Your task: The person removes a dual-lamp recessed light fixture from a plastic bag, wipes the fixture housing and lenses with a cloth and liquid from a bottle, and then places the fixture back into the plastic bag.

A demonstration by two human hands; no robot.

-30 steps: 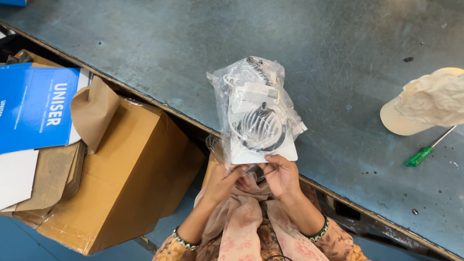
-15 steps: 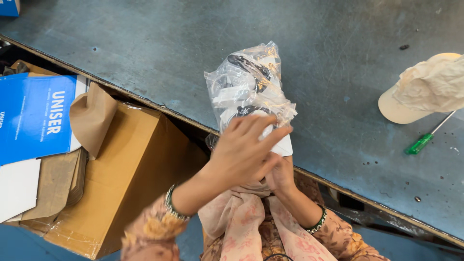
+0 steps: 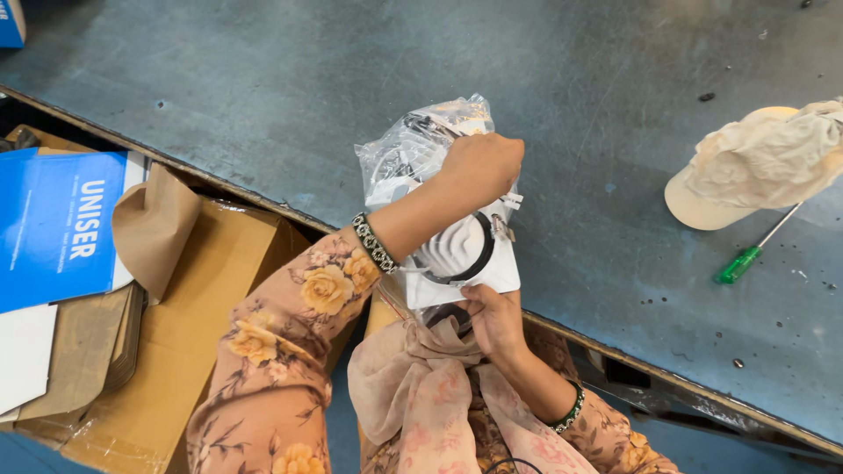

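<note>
White square light fixture point(image 3: 465, 254) with ribbed round center and black ring, half out of its clear plastic bag point(image 3: 413, 149). Bag crumpled under the left hand point(image 3: 479, 167); fixture's lower edge just above the right hand point(image 3: 493, 323), over the table edge.

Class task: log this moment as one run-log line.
left hand: grips clear bag | right hand: holds white fixture | nearby: green screwdriver

Grey scuffed metal worktable point(image 3: 263, 79) spans beyond the hands. Open cardboard box point(image 3: 176, 351) left of them, below table edge. Blue floor point(image 3: 26, 452) beneath.
</note>
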